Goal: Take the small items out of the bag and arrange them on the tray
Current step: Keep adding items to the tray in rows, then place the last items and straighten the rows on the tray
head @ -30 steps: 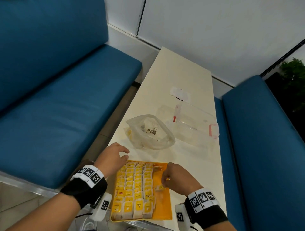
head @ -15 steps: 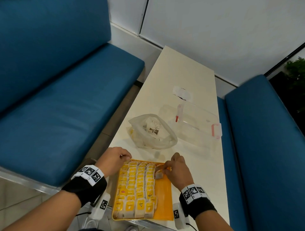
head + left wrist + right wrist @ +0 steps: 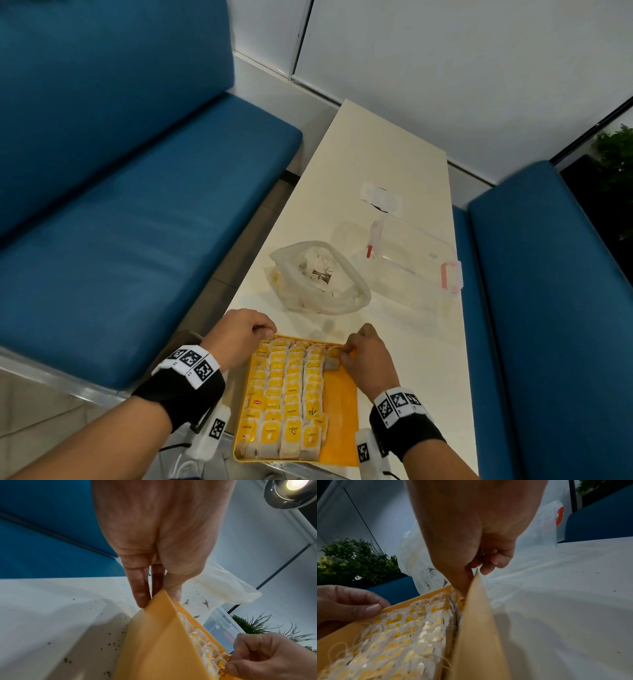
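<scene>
An orange tray (image 3: 342, 411) lies at the table's near edge, with rows of yellow-tagged tea bags (image 3: 291, 387) filling its left and middle. My left hand (image 3: 269, 331) grips the tray's far left corner; in the left wrist view the fingers (image 3: 140, 599) lie against that corner of the tray (image 3: 163, 642). My right hand (image 3: 346, 353) pinches one tea bag (image 3: 330, 362) at the far end of the tray, beside the last row. A crumpled clear plastic bag (image 3: 318, 277) holding more tea bags sits just beyond the tray.
A clear plastic box (image 3: 411, 263) with red latches stands to the right of the bag. A small white packet (image 3: 380, 198) lies farther back on the white table (image 3: 376, 147). Blue sofa seats (image 3: 137, 222) flank the table on both sides.
My right hand has carried a tea bag from the tray's middle right up to its far end. My left hand has dropped onto the far left corner and closed on it.
</scene>
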The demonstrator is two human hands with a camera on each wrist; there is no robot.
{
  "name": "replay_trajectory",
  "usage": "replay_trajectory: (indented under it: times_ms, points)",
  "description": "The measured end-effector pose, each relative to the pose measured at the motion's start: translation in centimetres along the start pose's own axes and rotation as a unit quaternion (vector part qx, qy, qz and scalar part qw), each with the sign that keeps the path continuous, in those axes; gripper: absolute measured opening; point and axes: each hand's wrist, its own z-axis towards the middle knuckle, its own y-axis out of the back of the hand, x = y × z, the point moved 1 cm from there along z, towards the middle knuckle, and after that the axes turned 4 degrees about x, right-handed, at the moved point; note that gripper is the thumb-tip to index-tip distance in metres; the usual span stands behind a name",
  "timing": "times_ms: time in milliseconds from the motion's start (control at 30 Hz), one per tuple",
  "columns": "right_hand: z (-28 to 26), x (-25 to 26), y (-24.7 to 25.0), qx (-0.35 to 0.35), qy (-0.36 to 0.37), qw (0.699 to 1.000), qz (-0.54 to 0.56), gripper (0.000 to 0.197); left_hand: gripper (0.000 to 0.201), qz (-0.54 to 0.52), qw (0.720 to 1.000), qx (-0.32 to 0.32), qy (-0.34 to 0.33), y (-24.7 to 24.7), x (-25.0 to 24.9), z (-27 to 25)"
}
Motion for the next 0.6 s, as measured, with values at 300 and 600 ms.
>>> replay_trajectory:
  times_ms: [300,600]
  points:
    - [0.0,0.2,0.6,-0.008,-0.024,1.0,-0.003,0.014,0.019,0.016,1.0,0.004,-0.011,0.2,-0.5,-0.2]
    - [-1.6,2.7,7.6,-0.045,-0.085,0.934,0.344,0.052,0.013,0.028,0.979,-0.164,-0.122,4.2,-2.5,1.1]
